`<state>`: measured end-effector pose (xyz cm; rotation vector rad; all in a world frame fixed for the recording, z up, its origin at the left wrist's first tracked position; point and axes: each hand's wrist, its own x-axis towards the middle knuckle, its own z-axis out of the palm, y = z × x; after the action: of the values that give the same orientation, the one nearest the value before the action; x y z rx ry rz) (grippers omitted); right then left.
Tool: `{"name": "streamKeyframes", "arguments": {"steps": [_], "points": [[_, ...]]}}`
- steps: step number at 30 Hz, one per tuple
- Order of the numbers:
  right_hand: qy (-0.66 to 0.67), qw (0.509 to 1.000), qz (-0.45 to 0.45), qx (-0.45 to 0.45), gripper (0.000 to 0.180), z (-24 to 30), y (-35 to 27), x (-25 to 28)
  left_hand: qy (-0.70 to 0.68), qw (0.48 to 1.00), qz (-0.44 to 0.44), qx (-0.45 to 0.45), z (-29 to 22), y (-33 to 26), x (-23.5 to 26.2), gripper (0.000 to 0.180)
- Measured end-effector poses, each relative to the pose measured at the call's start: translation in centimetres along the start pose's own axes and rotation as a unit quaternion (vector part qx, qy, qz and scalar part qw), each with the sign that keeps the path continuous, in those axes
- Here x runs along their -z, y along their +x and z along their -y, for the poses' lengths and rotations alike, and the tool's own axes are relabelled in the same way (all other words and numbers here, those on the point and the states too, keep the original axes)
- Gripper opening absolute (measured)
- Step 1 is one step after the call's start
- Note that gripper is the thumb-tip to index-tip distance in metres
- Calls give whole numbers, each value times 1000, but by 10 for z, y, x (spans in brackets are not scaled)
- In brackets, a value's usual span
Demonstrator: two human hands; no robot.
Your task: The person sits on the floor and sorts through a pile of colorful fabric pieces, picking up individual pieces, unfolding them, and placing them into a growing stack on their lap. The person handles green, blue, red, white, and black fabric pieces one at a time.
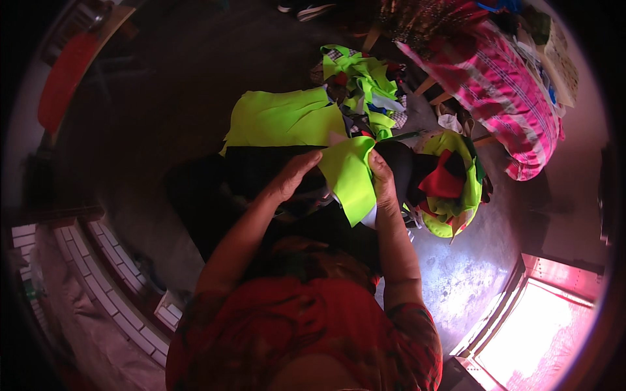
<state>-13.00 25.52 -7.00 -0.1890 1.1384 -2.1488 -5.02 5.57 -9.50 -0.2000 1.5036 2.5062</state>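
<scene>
A bright yellow-green piece of cloth (352, 182) with a pale underside hangs over my lap. My right hand (383, 177) grips its right edge, with the fingers partly hidden behind it. Beside the cloth's upper left edge is my left hand (297, 174), its fingers stretched out; whether the tips touch the cloth is hard to tell. Just beyond my hands, a larger yellow-green cloth (283, 118) lies spread over something dark.
A heap of yellow-green, checked and dark scraps (365, 85) lies ahead. At right, a round yellow-green container (471, 189) holds red and dark scraps. A pink plaid cloth (499, 98) drapes beyond it. Bright light enters through an opening (531, 332) at lower right.
</scene>
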Motion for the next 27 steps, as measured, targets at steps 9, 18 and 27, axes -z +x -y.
{"name": "streamKeyframes", "arguments": {"steps": [9,18,27], "points": [[45,996,29,-75,52,-4,-8,5,-316,947,49,45,-4,8,-12,74],[4,996,68,-63,43,-6,-1,-6,-267,963,-3,-46,-10,6,-10,50],[-34,997,15,-73,20,-12,7,-4,-264,961,-69,-43,-11,-1,17,48]]}}
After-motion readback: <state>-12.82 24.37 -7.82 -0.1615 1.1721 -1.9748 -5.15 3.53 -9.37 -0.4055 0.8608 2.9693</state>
